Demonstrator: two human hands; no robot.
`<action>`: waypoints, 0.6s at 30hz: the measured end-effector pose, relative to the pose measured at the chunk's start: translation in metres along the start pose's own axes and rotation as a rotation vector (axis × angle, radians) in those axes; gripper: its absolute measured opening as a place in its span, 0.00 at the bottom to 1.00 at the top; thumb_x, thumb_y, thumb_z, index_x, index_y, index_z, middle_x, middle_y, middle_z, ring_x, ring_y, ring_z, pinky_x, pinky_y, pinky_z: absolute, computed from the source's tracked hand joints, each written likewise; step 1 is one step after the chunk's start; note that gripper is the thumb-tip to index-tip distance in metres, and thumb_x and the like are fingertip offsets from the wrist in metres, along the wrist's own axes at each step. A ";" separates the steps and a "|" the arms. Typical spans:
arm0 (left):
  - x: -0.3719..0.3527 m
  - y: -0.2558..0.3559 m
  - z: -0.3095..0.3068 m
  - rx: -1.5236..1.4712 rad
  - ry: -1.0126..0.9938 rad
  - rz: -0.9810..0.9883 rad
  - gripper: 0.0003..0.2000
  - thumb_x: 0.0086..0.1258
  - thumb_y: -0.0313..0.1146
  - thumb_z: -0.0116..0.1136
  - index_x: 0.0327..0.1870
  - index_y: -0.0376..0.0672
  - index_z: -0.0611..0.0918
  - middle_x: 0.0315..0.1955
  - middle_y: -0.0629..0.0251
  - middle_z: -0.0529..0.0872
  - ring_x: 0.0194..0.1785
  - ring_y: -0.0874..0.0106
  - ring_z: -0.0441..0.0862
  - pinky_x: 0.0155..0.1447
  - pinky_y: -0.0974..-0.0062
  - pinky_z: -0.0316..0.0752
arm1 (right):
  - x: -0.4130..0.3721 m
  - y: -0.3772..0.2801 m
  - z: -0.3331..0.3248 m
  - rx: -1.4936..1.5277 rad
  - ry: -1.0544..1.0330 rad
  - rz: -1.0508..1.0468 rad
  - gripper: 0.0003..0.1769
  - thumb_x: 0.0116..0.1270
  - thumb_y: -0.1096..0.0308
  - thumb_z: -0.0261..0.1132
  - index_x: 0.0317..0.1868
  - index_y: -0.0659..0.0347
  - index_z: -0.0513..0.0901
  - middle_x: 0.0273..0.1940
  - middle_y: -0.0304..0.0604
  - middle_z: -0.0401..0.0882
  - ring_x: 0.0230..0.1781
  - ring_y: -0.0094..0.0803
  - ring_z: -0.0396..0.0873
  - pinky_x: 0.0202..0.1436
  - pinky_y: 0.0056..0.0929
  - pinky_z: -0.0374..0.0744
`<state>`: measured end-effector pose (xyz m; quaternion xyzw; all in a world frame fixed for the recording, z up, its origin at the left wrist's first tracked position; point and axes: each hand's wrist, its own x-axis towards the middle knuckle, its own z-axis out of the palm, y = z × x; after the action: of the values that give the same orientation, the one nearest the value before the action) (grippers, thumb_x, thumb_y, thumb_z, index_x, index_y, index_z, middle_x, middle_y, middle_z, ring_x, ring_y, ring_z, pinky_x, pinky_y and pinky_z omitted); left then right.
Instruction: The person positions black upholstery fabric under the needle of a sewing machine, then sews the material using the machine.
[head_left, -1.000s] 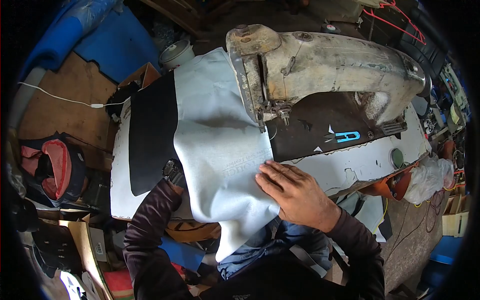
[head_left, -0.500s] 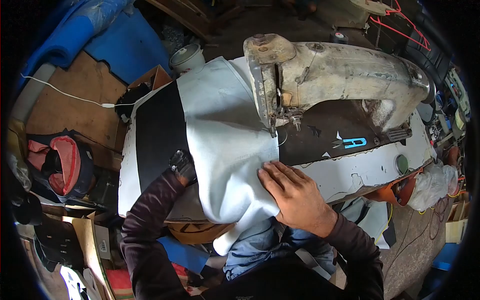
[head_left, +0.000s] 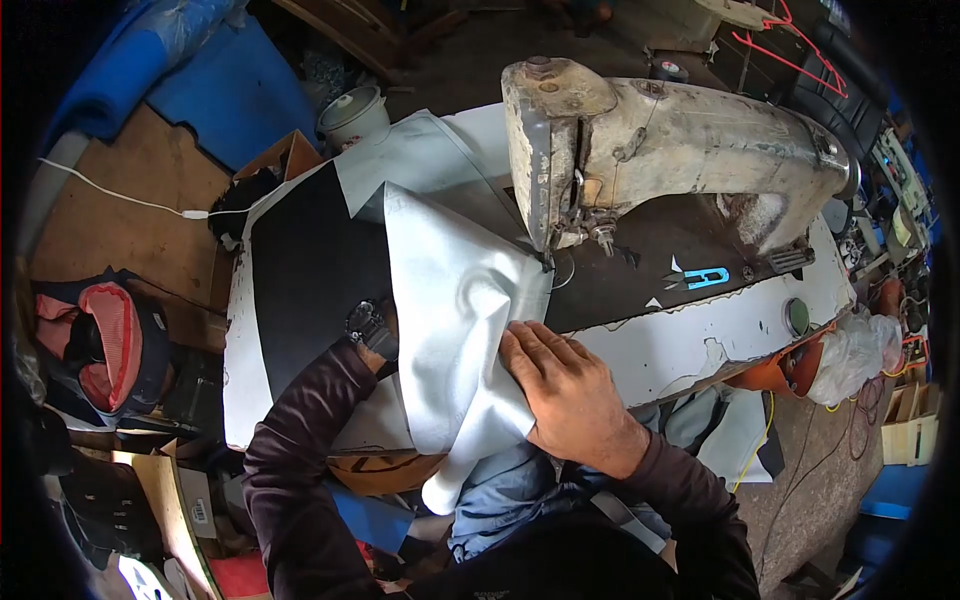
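A pale silver-grey sheet of flexible material (head_left: 440,310) lies across the sewing table, its upper edge lifted and folded over, its right edge at the needle area of an old, worn sewing machine (head_left: 690,130). My right hand (head_left: 575,395) rests on the sheet's right side, fingers stretched forward and flat, the thumb hidden. Only the wrist of my left hand (head_left: 376,335), wearing a dark watch, shows at the sheet's left edge; its fingers are underneath, out of sight. Beneath the sheet is a black panel (head_left: 310,270) with another grey piece (head_left: 420,150) behind.
Blue thread snips (head_left: 705,279) lie on the machine bed among small scraps. A round green-topped tin (head_left: 796,317) stands at the table's right end. Left of the table are a dark bag with red lining (head_left: 115,330) and a white pot (head_left: 354,115).
The sheet's upper left part has been lifted and folded toward me, uncovering more of the black panel. My left wrist has turned slightly, and my right hand has shifted a little left and down.
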<state>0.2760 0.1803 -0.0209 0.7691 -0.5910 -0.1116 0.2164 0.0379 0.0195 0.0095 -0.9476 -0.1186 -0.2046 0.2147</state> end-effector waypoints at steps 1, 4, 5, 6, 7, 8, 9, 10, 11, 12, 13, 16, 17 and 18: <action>0.001 0.000 0.000 -0.001 0.001 -0.003 0.25 0.80 0.42 0.63 0.73 0.42 0.78 0.71 0.53 0.80 0.74 0.54 0.78 0.78 0.58 0.72 | -0.002 0.000 0.002 -0.009 -0.002 -0.004 0.36 0.61 0.72 0.71 0.71 0.77 0.77 0.68 0.68 0.82 0.70 0.61 0.83 0.75 0.53 0.82; -0.003 0.002 0.001 -0.004 0.008 -0.004 0.25 0.80 0.42 0.63 0.74 0.42 0.78 0.72 0.53 0.80 0.74 0.54 0.77 0.78 0.58 0.72 | -0.007 0.005 0.000 -0.002 -0.004 -0.023 0.37 0.62 0.70 0.72 0.71 0.77 0.77 0.68 0.68 0.81 0.70 0.61 0.83 0.75 0.54 0.81; -0.003 0.002 0.001 -0.001 0.011 -0.005 0.25 0.80 0.42 0.63 0.74 0.42 0.78 0.72 0.53 0.80 0.74 0.54 0.77 0.78 0.58 0.72 | -0.009 0.007 -0.004 0.025 0.001 -0.026 0.37 0.61 0.70 0.72 0.71 0.77 0.77 0.68 0.68 0.81 0.71 0.61 0.82 0.75 0.54 0.81; -0.005 0.003 0.002 -0.001 0.016 -0.003 0.25 0.80 0.42 0.63 0.74 0.42 0.78 0.72 0.53 0.80 0.74 0.55 0.77 0.78 0.58 0.72 | -0.009 0.009 -0.006 0.052 0.008 -0.029 0.37 0.61 0.69 0.73 0.71 0.76 0.77 0.68 0.69 0.81 0.71 0.61 0.82 0.75 0.53 0.81; -0.006 0.004 0.002 -0.001 0.016 -0.004 0.25 0.80 0.42 0.63 0.74 0.42 0.78 0.72 0.53 0.80 0.74 0.55 0.77 0.78 0.58 0.72 | -0.008 0.010 -0.006 0.107 0.037 -0.010 0.38 0.61 0.69 0.74 0.71 0.76 0.77 0.69 0.69 0.81 0.71 0.61 0.82 0.75 0.53 0.82; -0.006 0.006 0.004 0.000 0.018 0.000 0.25 0.80 0.42 0.63 0.74 0.42 0.78 0.72 0.53 0.80 0.74 0.55 0.77 0.79 0.58 0.72 | -0.007 0.011 -0.005 0.161 0.066 0.010 0.39 0.60 0.68 0.74 0.71 0.76 0.77 0.69 0.69 0.81 0.71 0.61 0.82 0.74 0.53 0.82; -0.005 0.006 0.003 0.000 0.017 0.002 0.25 0.80 0.42 0.63 0.74 0.42 0.78 0.72 0.53 0.80 0.75 0.55 0.77 0.79 0.58 0.71 | -0.007 0.012 -0.005 0.214 0.097 0.031 0.40 0.59 0.68 0.75 0.71 0.76 0.77 0.69 0.69 0.80 0.71 0.61 0.82 0.74 0.53 0.82; -0.005 0.006 0.003 -0.002 0.019 0.003 0.25 0.80 0.42 0.63 0.74 0.42 0.78 0.72 0.53 0.80 0.75 0.55 0.77 0.79 0.58 0.71 | -0.005 0.011 -0.006 0.181 0.092 0.024 0.39 0.59 0.68 0.75 0.71 0.76 0.77 0.69 0.69 0.80 0.71 0.61 0.82 0.74 0.53 0.82; -0.009 0.008 0.003 0.000 0.025 0.000 0.25 0.80 0.42 0.63 0.74 0.42 0.78 0.72 0.53 0.80 0.75 0.55 0.77 0.79 0.58 0.71 | -0.002 0.007 -0.005 0.150 0.085 0.018 0.39 0.60 0.68 0.75 0.71 0.76 0.77 0.69 0.69 0.80 0.71 0.61 0.82 0.73 0.52 0.82; -0.006 0.008 0.003 -0.002 0.021 -0.001 0.26 0.80 0.42 0.62 0.74 0.42 0.77 0.72 0.53 0.79 0.75 0.55 0.77 0.79 0.58 0.71 | 0.000 0.003 -0.003 0.120 0.080 0.011 0.39 0.60 0.68 0.75 0.71 0.76 0.77 0.69 0.69 0.80 0.71 0.61 0.82 0.73 0.52 0.83; -0.007 0.010 0.003 -0.002 0.026 -0.001 0.26 0.81 0.42 0.62 0.74 0.42 0.77 0.72 0.53 0.79 0.75 0.55 0.77 0.79 0.58 0.71 | 0.002 0.001 0.001 0.054 0.060 0.001 0.36 0.61 0.68 0.73 0.70 0.76 0.78 0.69 0.69 0.80 0.70 0.60 0.83 0.72 0.51 0.83; -0.012 0.016 0.008 -0.001 0.036 0.000 0.26 0.81 0.42 0.62 0.75 0.42 0.77 0.73 0.53 0.79 0.75 0.55 0.76 0.79 0.58 0.71 | 0.000 -0.001 0.006 -0.048 0.023 -0.020 0.35 0.61 0.70 0.73 0.68 0.76 0.78 0.68 0.68 0.81 0.70 0.59 0.83 0.72 0.51 0.83; -0.014 0.018 0.009 -0.002 0.042 0.000 0.26 0.81 0.42 0.62 0.75 0.42 0.77 0.73 0.53 0.79 0.75 0.55 0.76 0.79 0.58 0.71 | -0.001 -0.001 0.005 -0.046 0.028 -0.020 0.35 0.61 0.70 0.73 0.68 0.76 0.78 0.68 0.68 0.81 0.70 0.59 0.83 0.73 0.52 0.83; -0.015 0.021 0.011 -0.004 0.045 0.000 0.26 0.81 0.42 0.62 0.75 0.42 0.77 0.73 0.53 0.79 0.75 0.55 0.76 0.79 0.58 0.71 | -0.004 0.000 0.004 -0.043 0.031 -0.020 0.36 0.60 0.70 0.73 0.68 0.75 0.78 0.69 0.68 0.81 0.70 0.59 0.82 0.74 0.52 0.82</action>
<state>0.2490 0.1884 -0.0220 0.7708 -0.5858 -0.0956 0.2312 0.0359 0.0206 0.0047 -0.9476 -0.1200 -0.2238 0.1938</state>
